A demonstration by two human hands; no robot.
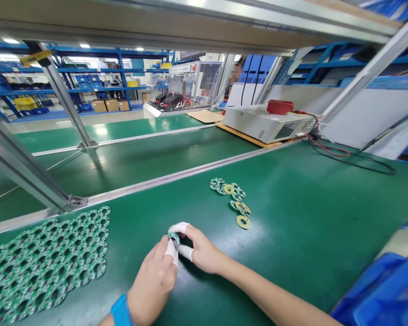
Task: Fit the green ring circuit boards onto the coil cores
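Note:
Between both hands, just over the green bench top, is a small ring-shaped circuit board (174,236), green with pale marks. My left hand (158,267), with white finger cots and a blue wristband, pinches its near side. White cots also cover the thumb and forefinger of my right hand (199,246), which grips the ring from the right. The fingertips hide part of it. To the left lies a large array of similar green ring boards (68,258) in close rows. Beyond my right hand is a loose scatter of ring boards (237,196), some with yellow faces up.
A grey bench instrument (255,122) with a red pouch (280,107) on top stands at the back right, its red and black cables (347,156) trailing over the bench. Aluminium posts (66,99) rise at left. Blue plastic (384,290) shows at lower right. A person (236,74) is in the background.

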